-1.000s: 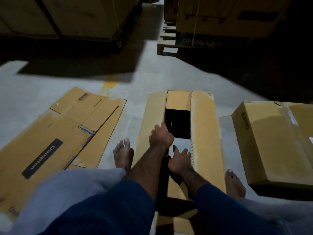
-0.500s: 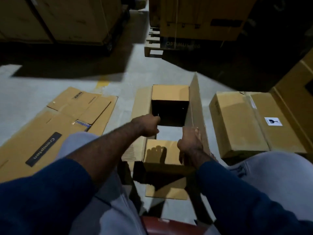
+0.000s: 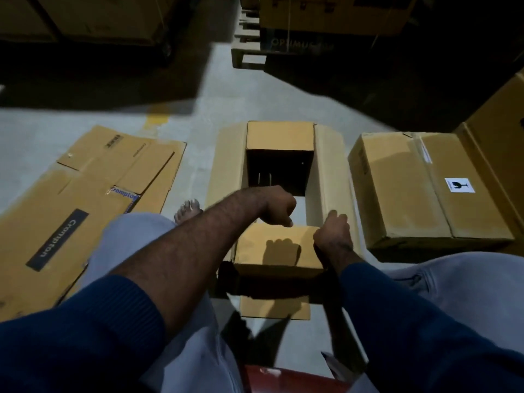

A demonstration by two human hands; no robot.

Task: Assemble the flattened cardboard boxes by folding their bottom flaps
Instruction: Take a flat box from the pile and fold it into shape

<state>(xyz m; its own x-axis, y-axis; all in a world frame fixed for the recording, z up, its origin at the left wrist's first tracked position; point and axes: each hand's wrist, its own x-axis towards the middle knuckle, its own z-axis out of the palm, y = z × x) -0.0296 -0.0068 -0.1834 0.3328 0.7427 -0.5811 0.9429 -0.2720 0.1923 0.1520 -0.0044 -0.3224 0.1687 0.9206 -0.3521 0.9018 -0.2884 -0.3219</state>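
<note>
— Where's the box point(image 3: 329, 171)?

— On the floor point(image 3: 198, 123), dead centre in front of the seated person, open end up (it's dark inside). The far flap point(image 3: 280, 136), at 12 o'clock, is folded in. The two long flaps point(image 3: 226, 165), at 9 and 3 o'clock, lean outward.

— And the near flap point(image 3: 278, 251)?

— At 6 o'clock, folded in over the opening, with both hands at it. The left hand point(image 3: 279, 208) is curled into a fist, knuckles up, touching the flap's far edge. I can't tell whether the fingers hold anything. The right hand point(image 3: 333, 232) is at the flap's right corner, thumb on top and fingers bent over the side edge, gripping it.

— What else is about?

— Flats point(image 3: 85, 199) at 9 o'clock of the box, lying on the floor, one printed "Crompton". A bare foot point(image 3: 188, 209) shows between them and the box. A shut box point(image 3: 397, 194) sits at 3 o'clock, just beside, with a white label point(image 3: 459, 185) bearing a glass symbol. A pallet point(image 3: 246, 52) stands at 12 o'clock, well apart, in shadow.
</note>
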